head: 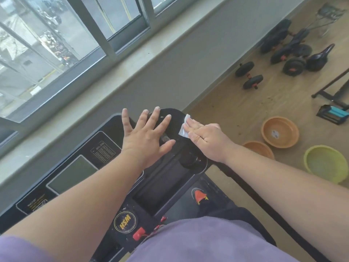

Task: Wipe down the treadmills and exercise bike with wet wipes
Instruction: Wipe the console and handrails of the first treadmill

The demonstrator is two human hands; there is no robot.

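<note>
Up close, we see the treadmill console (166,178) below us, black, with a grey screen (72,173) on its left part and a round knob (189,159) toward its right. Our right hand (205,137) lies flat on the far right corner of the console, fingers straight and together, pressing a white wet wipe (184,127) against the black surface; the wipe sticks out beyond the fingertips. Our left hand (146,138) is spread wide, fingers straight and apart, grasping nothing; whether it touches the console or hovers just over it, we cannot tell. It sits just beside the right hand, to its left.

On the wooden floor (236,114) to the right stand two orange bowls (279,132) and a green bowl (326,163), with black dumbbells (249,75) and a kettlebell (319,60) farther off. A window (56,44) runs along the wall ahead.
</note>
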